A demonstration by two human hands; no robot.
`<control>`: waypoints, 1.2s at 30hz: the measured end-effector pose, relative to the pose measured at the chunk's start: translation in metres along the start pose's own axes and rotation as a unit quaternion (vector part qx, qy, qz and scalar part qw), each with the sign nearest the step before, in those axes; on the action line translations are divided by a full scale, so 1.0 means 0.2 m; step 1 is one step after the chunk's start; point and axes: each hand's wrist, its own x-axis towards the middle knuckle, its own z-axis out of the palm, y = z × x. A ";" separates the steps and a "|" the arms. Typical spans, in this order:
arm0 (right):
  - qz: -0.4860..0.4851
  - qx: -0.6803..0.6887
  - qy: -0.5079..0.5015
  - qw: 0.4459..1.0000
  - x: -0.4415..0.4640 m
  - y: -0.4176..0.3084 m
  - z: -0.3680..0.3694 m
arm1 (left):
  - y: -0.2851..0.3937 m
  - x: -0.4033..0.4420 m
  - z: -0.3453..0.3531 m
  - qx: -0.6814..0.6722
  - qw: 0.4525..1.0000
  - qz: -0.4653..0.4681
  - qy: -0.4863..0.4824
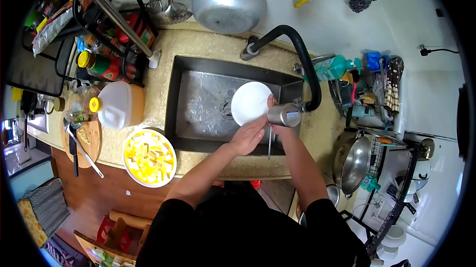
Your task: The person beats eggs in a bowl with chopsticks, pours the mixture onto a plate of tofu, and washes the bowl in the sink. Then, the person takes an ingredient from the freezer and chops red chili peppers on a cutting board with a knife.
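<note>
White dish (250, 103): right hand (279, 130) gripping its rim, left hand (246, 138) alongside, hold unclear to me; sink (201, 103) beneath; bowl (150, 184) of yellow chunks (148, 155)

- Kitchen: metal sink (198, 86) with black tap (311, 76), set into a speckled table (157, 81)
- Pan (229, 11) and ladle (173, 15) hanging on the wall (277, 4)
- Chopping board (93, 140) beside bottles (83, 104)

A white wall (332, 29) backs the beige speckled counter (166, 44); the floor (99, 187) is reddish-brown.
</note>
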 end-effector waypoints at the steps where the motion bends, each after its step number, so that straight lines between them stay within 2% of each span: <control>1: -0.032 -0.027 0.008 0.999 -0.02 -0.02 -0.03 | -0.02 -0.03 -0.04 0.058 0.997 -0.016 -0.049; 4: 0.068 -0.033 0.048 0.996 -0.13 -0.02 -0.02 | -0.17 0.00 -0.16 0.344 0.929 -0.119 -0.069; 6: 0.106 -0.031 0.028 0.993 -0.19 0.01 0.08 | -0.23 0.10 -0.16 0.326 0.935 -0.134 0.049; 7: 0.096 -0.005 0.013 0.995 -0.18 0.02 0.13 | -0.23 0.14 -0.15 0.316 0.932 -0.142 0.108; 9: 0.064 0.035 0.009 0.997 -0.17 -0.01 0.23 | -0.19 0.23 -0.05 0.117 0.977 -0.065 0.168; 10: 0.034 0.021 0.000 0.999 -0.14 -0.02 0.22 | -0.17 0.28 0.01 0.015 0.980 -0.024 0.195; 11: 0.003 0.008 -0.008 1.000 -0.10 -0.05 0.18 | -0.16 0.28 0.07 -0.187 0.952 -0.048 0.237; 14: -0.136 -0.084 0.001 0.987 -0.10 -0.19 0.08 | -0.03 0.08 0.02 -0.019 0.993 0.045 0.107; 15: -0.184 -0.101 -0.006 0.978 -0.06 -0.21 0.03 | -0.04 0.04 0.01 0.091 0.990 -0.005 0.106; 16: -0.219 -0.074 -0.047 0.972 0.01 -0.16 -0.01 | -0.12 0.03 0.02 0.200 0.967 -0.015 0.158; 18: -0.319 -0.202 -0.032 0.926 -0.05 -0.05 -0.05 | -0.29 0.08 -0.02 0.267 0.911 -0.086 0.302; 20: -0.299 -0.272 -0.011 0.914 -0.19 -0.10 0.03 | -0.39 0.19 -0.10 0.143 0.852 -0.182 0.469; 21: -0.289 -0.307 -0.002 0.907 -0.27 -0.12 0.08 | -0.41 0.23 -0.14 0.014 0.853 -0.212 0.477; 22: -0.303 -0.303 0.029 0.903 -0.19 -0.04 0.09 | -0.49 0.28 -0.12 -0.224 0.835 -0.201 0.461; 24: -0.356 -0.309 0.098 0.876 0.02 0.13 0.11 | -0.54 0.29 -0.03 -0.158 0.808 -0.421 0.380; 25: -0.394 -0.318 0.136 0.851 0.09 0.16 0.12 | -0.51 0.31 0.08 -0.298 0.756 -0.394 0.429; 26: -0.371 -0.313 0.116 0.867 0.08 0.12 0.12 | -0.48 0.30 0.22 -0.430 0.686 -0.360 0.464; 28: -0.324 -0.304 0.076 0.893 0.02 -0.03 0.10 | -0.46 0.27 0.25 -0.425 0.738 -0.398 0.342; 29: -0.459 -0.262 0.031 0.848 0.03 -0.06 0.06 | -0.49 0.29 0.24 -0.254 0.783 -0.396 0.408; 30: -0.382 -0.213 -0.068 0.897 0.06 -0.05 0.00 | -0.52 0.27 0.26 -0.074 0.800 -0.384 0.456; 31: -0.294 -0.159 -0.165 0.928 0.09 -0.02 -0.06 | -0.52 0.25 0.16 -0.073 0.817 -0.312 0.479; 32: -0.206 -0.105 -0.259 0.938 0.14 -0.01 -0.11 | -0.51 0.25 0.07 -0.192 0.849 -0.239 0.430; 34: -0.253 -0.212 -0.049 0.943 0.00 0.01 0.00 | -0.63 0.27 0.07 -0.184 0.854 -0.275 0.401; 36: -0.349 -0.238 0.092 0.902 0.03 0.13 0.09 | -0.60 0.30 0.21 -0.081 0.782 -0.383 0.486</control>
